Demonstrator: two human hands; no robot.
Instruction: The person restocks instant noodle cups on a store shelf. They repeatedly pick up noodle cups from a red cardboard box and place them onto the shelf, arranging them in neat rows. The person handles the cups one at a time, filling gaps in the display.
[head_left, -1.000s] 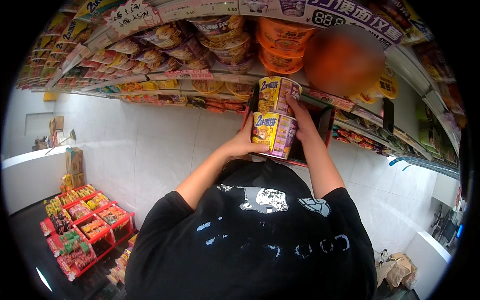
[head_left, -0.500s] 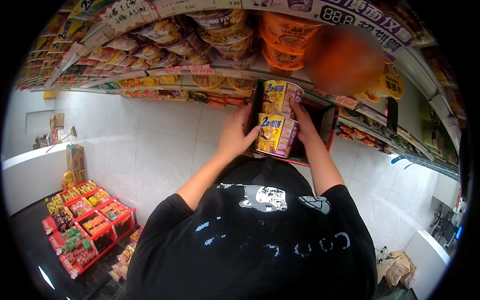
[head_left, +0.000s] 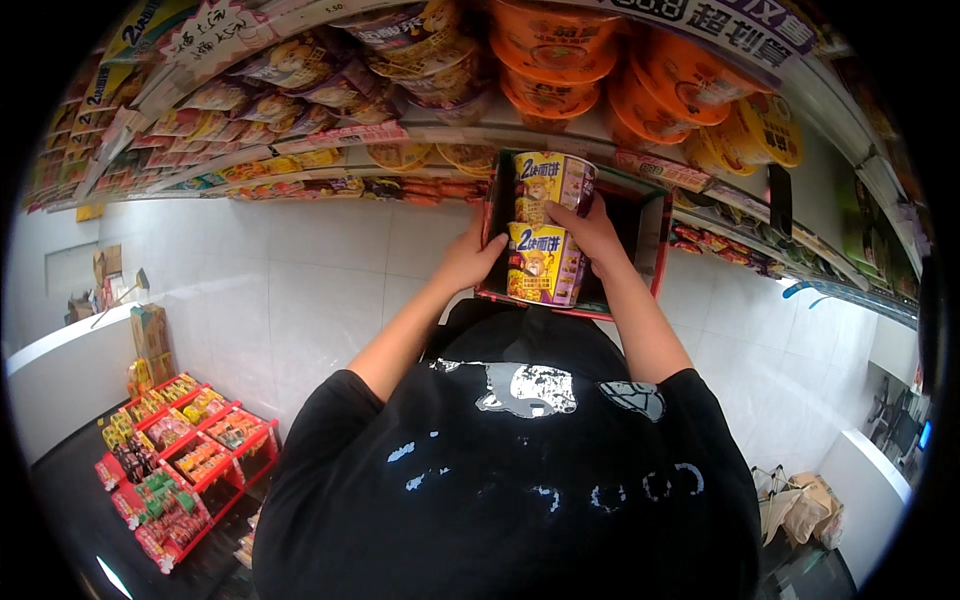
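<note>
Two purple-and-yellow instant noodle cups stand in an open box [head_left: 661, 240] with red-and-green edges and a dark inside, held in front of my chest. My right hand [head_left: 590, 232] is closed on the far noodle cup [head_left: 538, 177], thumb across its lower front and fingers round its right side. The near noodle cup [head_left: 532, 265] sits just below it, by my right wrist. My left hand [head_left: 468, 258] grips the box's left wall, thumb at the rim beside the near cup. Its other fingers are mostly hidden behind the wall.
Ahead, a shelf carries orange noodle tubs [head_left: 553, 60], purple noodle bowls [head_left: 420, 55] and yellow tubs [head_left: 745, 135]. Lower shelves hold packets [head_left: 340, 188]. A red display rack [head_left: 195, 455] with packaged goods stands on the floor at lower left. Cardboard [head_left: 815, 505] lies at lower right.
My right hand has shifted its hold, bringing the thumb from the cups' right side across the far cup's front. My left thumb has drawn back slightly from the near cup.
</note>
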